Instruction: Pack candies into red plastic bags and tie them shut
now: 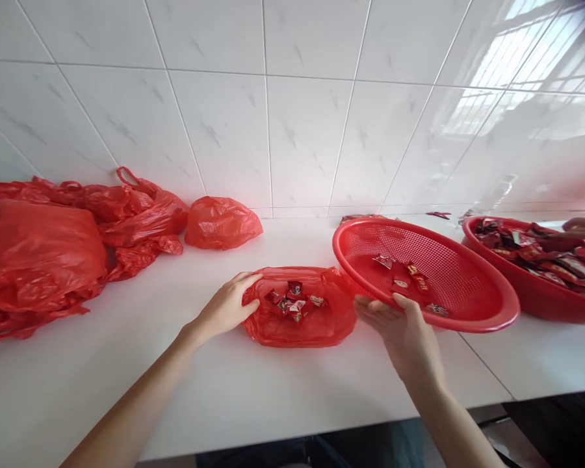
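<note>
Red bag (299, 325) beside left grip (227, 307).

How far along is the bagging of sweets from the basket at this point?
Done: filled red bags lie at the left, and a few sweets sit in the open bag. In hand: left hand holds the bag's edge, right hand tilts the basket. Left: sweets remain in it, and the far bowl is full.
</note>
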### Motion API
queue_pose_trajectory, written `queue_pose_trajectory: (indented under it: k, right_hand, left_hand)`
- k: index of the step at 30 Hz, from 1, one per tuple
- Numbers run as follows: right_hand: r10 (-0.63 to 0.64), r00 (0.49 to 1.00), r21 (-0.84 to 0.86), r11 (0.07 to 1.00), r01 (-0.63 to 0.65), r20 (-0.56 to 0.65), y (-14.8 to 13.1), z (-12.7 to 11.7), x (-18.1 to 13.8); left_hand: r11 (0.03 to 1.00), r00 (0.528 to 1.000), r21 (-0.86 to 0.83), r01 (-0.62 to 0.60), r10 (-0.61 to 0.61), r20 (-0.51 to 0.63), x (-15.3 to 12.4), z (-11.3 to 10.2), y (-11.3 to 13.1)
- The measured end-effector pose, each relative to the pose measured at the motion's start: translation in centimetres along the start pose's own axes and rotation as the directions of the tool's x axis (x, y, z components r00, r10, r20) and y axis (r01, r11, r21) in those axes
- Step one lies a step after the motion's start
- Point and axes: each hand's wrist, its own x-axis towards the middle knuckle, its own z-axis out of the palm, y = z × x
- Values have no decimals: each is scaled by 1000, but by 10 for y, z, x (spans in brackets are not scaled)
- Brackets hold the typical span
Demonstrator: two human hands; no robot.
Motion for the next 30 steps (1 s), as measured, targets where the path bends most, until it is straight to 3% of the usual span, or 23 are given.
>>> queue_pose_trajectory:
  k: [6, 9, 12, 17, 19, 21, 23, 25, 26, 27, 28, 30]
  right_hand:
    - [-222, 971, 36, 974, 225, -85, -26, -37, 11]
    - [-250, 964, 122, 958, 260, -95, -30, -61, 18]
    - [-270, 958, 90, 956, 279, -100, -21, -77, 21]
    - [-210, 977, -86, 975, 207, -27, 7, -72, 9]
    - [-274, 962, -253, 930, 267, 10, 11, -58, -1]
    - [-423, 898, -458, 779, 428, 121, 7, -35, -9]
    - [-481, 779, -540, 562, 626, 402, -2, -5, -12]
    - [-380, 546, -444, 327, 834, 747, -9, 28, -8]
    - [-292, 415, -365, 209, 907, 862, -11, 43, -3]
    - [-181, 318, -302, 109, 947, 931, -11, 56, 3]
    - [-63, 274, -274, 17, 962, 960, -9, 67, 10]
    - [137, 313, -292, -154, 944, 940, -4, 79, 23]
  left_hand:
    - [1000, 1000, 13, 18, -19, 23, 0, 1, 1]
    - [999, 999, 24, 26, -27, 31, -1, 2, -1]
    - [999, 999, 28, 28, -29, 27, 0, 1, -2]
    - [999, 999, 27, 28, -29, 14, 1, 0, -2]
    - [999, 999, 28, 34, -34, 10, 2, -1, -1]
    - [999, 999, 26, 45, -45, 7, 2, -2, 1]
    - [998, 998, 18, 61, -62, 10, 2, -1, 4]
    - [997, 997, 3, 81, -81, 13, 2, 0, 7]
    - [996, 996, -1, 87, -87, 14, 1, 2, 9]
    - [996, 996, -1, 90, -90, 16, 1, 3, 10]
    - [996, 996, 4, 91, -91, 20, 0, 4, 10]
    - [995, 995, 25, 92, -93, 39, -2, 6, 9]
